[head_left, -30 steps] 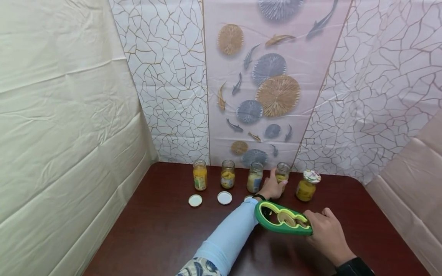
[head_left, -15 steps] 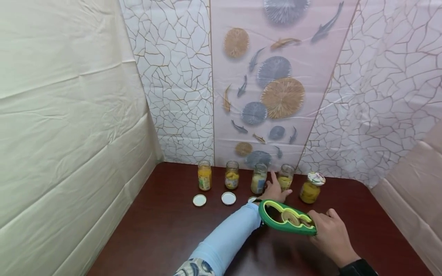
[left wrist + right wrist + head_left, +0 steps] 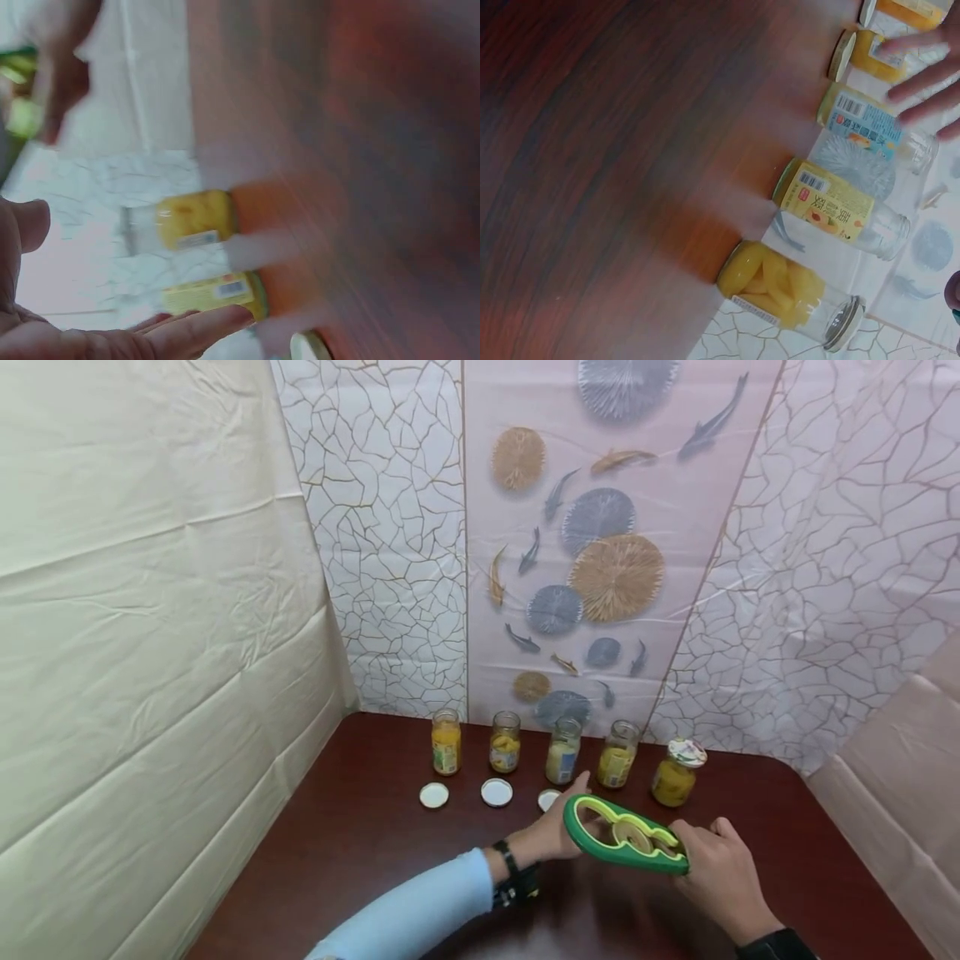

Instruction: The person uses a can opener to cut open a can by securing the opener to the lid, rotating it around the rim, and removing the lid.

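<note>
A person's right hand grips one end of a green opener, a smooth, flat, elongated tool pierced by scalloped openings rimmed in lime. It is held up above the table, whose dark red surface shows streaked wood grain and a soft gloss, and its rounded end partly covers the left hand; whether the two touch cannot be told. The hands are apart, the left with fingers straight and thumb spread. A black band circles the left wrist, near a pale blue sleeve. Just beyond the left fingertips stand a clear glass jar with a blue label and, to its right, one with a yellow label. Beyond the right hand is a jar under a flower-patterned lid, filled with yellow chunks. A round pale lid lies beside the left hand. Farther left of that hand are two upright glass jars and two flat discs, white lids.
</note>
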The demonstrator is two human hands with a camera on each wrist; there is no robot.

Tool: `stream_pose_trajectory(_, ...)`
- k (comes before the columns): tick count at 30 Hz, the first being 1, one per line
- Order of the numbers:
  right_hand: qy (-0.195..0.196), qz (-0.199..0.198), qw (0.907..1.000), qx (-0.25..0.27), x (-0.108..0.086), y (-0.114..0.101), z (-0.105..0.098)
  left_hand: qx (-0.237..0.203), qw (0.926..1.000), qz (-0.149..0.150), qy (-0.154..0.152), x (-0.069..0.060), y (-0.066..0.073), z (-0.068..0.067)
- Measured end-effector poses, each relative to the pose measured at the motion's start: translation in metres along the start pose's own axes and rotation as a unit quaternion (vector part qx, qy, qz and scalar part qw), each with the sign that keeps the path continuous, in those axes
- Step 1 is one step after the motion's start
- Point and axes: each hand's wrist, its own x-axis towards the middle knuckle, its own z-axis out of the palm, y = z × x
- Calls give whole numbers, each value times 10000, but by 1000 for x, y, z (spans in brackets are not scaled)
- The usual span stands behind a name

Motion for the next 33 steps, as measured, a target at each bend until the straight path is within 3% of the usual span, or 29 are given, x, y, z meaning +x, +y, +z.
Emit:
stream_pose_trajectory(1,2,10,10000,-9,-1,0,0,302,9994,194,-13,-13,-1,-4)
stream_pose_trajectory(2,5,18,10000,-23,-2,0,0,1281,9907,400,219,-34,9,-8)
stream_pose_trajectory(3,8,26,10000,-27,-3,0,0,2010,9759,705,477,-46,7,-13)
stream_pose_trajectory(5,6,32,10000,-37,-5,1,-1,2026,9743,772,611,-65,3,-19)
stream_pose_trajectory(7,24,36,10000,-29,-8,3,-1,1830,9785,728,618,-80,-1,-23)
stream_pose_trajectory(11,57,13,10000,-14,-11,4,0,1573,9835,686,577,-101,-10,-27)
stream_pose_trajectory(18,-109,13,9999,132,-11,4,2,1094,9863,932,815,-109,-19,-25)
stream_pose_trajectory(26,-204,49,9996,164,-5,-4,3,569,9927,817,675,-109,-19,-20)
stream_pose_trajectory(33,-304,51,9993,190,-5,-7,4,478,9953,659,530,-111,-21,-20)
